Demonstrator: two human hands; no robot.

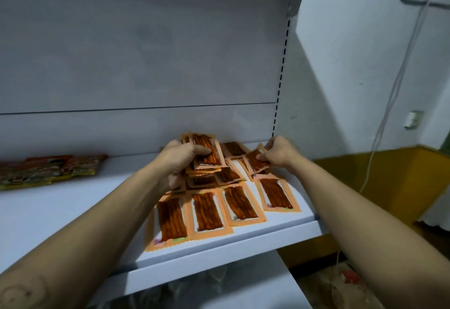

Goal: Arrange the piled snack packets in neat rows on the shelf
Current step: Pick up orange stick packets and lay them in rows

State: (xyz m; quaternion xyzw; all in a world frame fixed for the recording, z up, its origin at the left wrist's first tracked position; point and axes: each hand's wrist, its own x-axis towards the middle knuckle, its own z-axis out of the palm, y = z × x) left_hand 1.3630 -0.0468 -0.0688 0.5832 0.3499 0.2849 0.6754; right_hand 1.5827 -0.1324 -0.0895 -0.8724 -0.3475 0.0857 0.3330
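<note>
Orange-edged snack packets with dark red strips inside lie on the white shelf (80,201). A row of several packets (207,211) lies flat along the shelf's front edge. Behind it sits a loose pile of packets (227,174). My left hand (179,162) grips a stack of packets (208,155) lifted above the pile, thumb on the top one. To the right, my right hand (278,151) pinches a single packet (255,162) by its edge, just above the pile.
A flat stack of colourful larger packets (46,168) lies at the shelf's far left. The slotted upright (280,82) and a white side wall bound the shelf on the right. A lower shelf (243,291) shows below, and cables hang at the right.
</note>
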